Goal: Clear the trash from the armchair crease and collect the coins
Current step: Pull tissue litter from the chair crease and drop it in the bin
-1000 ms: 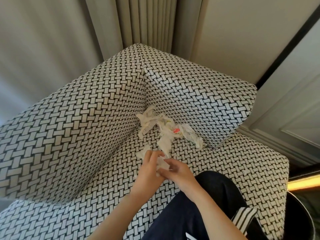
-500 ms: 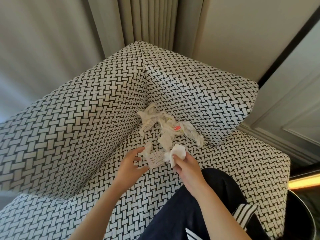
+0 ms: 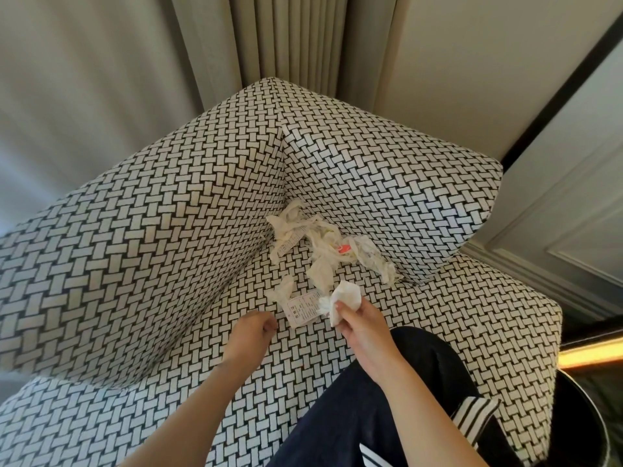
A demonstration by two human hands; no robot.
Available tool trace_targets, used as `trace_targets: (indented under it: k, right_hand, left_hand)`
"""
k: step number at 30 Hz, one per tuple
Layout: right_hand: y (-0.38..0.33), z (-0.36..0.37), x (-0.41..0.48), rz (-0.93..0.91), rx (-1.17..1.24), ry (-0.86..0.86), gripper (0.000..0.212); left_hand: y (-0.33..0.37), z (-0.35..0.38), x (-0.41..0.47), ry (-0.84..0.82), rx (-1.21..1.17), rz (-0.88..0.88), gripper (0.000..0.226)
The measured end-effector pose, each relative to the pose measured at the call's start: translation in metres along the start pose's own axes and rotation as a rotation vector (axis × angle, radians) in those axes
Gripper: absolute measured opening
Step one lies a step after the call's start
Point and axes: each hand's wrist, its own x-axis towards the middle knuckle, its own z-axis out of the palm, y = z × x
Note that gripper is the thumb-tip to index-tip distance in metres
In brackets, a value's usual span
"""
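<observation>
- Trash pile (image 3: 323,244): in the corner crease of the armchair (image 3: 151,264), where the two upright panels meet the seat.
- Paper slip (image 3: 303,306): flat on the seat, in front of the pile.
- Small scrap (image 3: 281,289): on the seat, touching the slip's left rear corner.
- Tissue wad (image 3: 345,298): in the right grip (image 3: 360,326), just right of the slip.
- Left grip (image 3: 251,332): over the seat, left of the slip.
- Curtain (image 3: 286,38): behind the armchair.
- Bin (image 3: 580,429): right of the armchair.

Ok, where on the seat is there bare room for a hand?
Bare seat right of the right hand and its tissue wad; also left of the left forearm, along left panel. Crowded: tissue pile in the corner, tag by left hand.
</observation>
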Motion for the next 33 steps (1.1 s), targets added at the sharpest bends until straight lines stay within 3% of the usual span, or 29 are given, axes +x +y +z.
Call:
trace_targets:
  k: [7,12,19,26,33]
  right_hand:
    - [-0.001,0.001,0.0,0.011,0.027,0.001,0.021]
    - [0.0,0.0,0.0,0.018,0.057,0.003,0.02]
    - [0.001,-0.002,-0.001,0.004,0.03,0.011,0.02]
    - [-0.003,-0.001,-0.003,0.04,0.053,0.016,0.022]
    - [-0.032,-0.019,-0.017,0.018,0.235,0.049,0.022]
  left_hand:
    - [0.024,-0.013,0.032,-0.101,0.037,0.137,0.065]
    - [0.028,-0.011,0.041,-0.127,0.05,0.159,0.042]
    - [0.018,-0.005,0.023,-0.002,-0.151,-0.052,0.018]
    - [0.013,-0.01,-0.012,-0.075,-0.593,-0.222,0.02]
    - [0.064,-0.025,-0.01,-0.124,-0.915,-0.214,0.022]
